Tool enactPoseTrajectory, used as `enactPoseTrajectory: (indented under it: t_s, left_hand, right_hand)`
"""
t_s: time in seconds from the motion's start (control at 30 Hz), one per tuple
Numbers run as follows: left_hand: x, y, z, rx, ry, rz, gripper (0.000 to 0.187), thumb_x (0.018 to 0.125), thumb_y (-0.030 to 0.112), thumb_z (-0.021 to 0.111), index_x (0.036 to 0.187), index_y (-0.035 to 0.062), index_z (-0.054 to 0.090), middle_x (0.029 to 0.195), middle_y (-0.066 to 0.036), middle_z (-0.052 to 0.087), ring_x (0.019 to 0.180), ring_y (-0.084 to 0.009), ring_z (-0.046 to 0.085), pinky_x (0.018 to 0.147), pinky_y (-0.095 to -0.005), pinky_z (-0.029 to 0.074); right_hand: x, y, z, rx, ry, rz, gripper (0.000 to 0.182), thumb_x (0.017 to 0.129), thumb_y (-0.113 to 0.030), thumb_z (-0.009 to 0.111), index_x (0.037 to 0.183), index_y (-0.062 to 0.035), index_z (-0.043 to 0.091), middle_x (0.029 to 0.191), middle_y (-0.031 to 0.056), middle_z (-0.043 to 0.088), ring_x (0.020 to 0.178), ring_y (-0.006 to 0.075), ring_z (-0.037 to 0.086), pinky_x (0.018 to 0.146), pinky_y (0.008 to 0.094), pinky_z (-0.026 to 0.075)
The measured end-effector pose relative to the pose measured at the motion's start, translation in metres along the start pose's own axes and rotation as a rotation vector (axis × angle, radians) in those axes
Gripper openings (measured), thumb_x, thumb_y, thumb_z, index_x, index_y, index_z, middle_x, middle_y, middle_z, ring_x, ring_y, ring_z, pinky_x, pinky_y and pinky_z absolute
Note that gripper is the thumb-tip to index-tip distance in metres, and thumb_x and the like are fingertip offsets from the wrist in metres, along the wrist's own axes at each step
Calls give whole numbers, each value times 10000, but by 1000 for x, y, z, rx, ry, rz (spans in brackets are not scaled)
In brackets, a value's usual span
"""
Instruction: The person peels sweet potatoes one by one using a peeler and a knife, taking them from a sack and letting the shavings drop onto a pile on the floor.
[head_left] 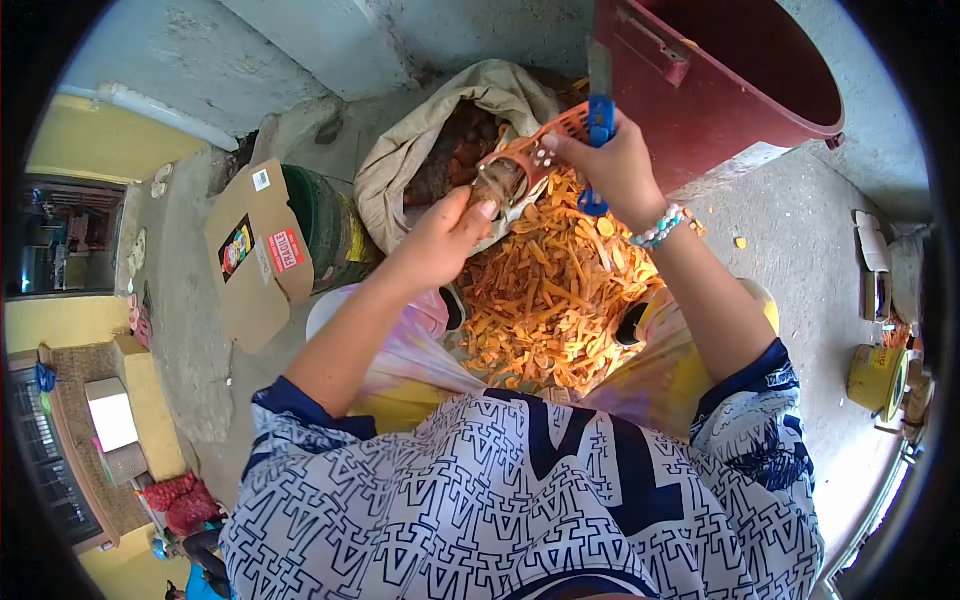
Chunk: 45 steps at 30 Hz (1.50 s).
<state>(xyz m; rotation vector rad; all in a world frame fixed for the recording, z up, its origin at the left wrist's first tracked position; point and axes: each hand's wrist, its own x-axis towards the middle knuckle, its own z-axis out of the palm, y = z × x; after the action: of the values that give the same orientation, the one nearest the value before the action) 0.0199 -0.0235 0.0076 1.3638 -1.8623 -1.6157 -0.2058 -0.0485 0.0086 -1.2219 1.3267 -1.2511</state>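
Note:
My left hand (435, 240) is closed on a brown, rough-skinned root (497, 188) above the pile of peelings. My right hand (615, 170) is closed around an orange perforated plastic tool (568, 122), whose looped end reaches the root. A knife with a blue handle (601, 120) is also in my right hand, its blade pointing up and away from me. Below both hands, between my legs, lies a heap of orange peelings (560, 300). Just beyond my left hand an open pale sack (385, 165) holds dark brown roots (460, 145).
A large red bin (690, 100) stands at the upper right, close to my right hand. Left of the sack are a green bucket (322, 225) and a cardboard flap (245, 290). Far right is a yellow bucket (875, 380). Part of another person (195, 580) shows at lower left.

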Motion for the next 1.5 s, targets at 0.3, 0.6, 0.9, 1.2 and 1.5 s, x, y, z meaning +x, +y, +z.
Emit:
enactPoseTrajectory:
  t_s: [0.3,0.6,0.9,1.2,1.5]
  left_hand:
    - [-33,0,36,253,335,225,215,927,193,443,994,-11,459,711,-82,488,630,-169,451,596,-303,397]
    - [-25,1,47,708,422,241,264,844,126,517,974,-80,416,706,-254,554,665,-412,555,579,-474,423]
    - [-26,-7,38,457,385,168,234,875,142,486,962,-66,425,683,-246,541,662,-407,546,576,-448,408]
    - [-14,-14,50,153,386,130,218,902,188,466,879,-28,442,613,-154,472,514,-278,470,495,-374,365]
    - [-2,-15,68,212,350,133,259,902,202,466,792,-25,408,610,-180,476,514,-298,478,492,-377,358]
  right_hand:
    - [36,5,-59,-180,339,-97,256,685,-163,766,812,-29,590,723,23,629,590,68,550,503,230,448]
    - [-3,9,2,-278,-25,-90,356,651,-211,789,871,-10,593,708,29,605,675,109,557,632,277,464]
    - [18,15,-55,-672,219,-241,268,695,-164,735,883,-16,612,727,96,637,624,143,610,577,305,496]
    - [-63,29,11,-1014,-190,-292,187,743,22,513,922,10,462,771,217,549,659,343,596,584,417,492]
    - [-50,46,2,-1119,-161,-269,180,761,0,547,909,10,446,793,206,548,666,312,608,543,374,507]
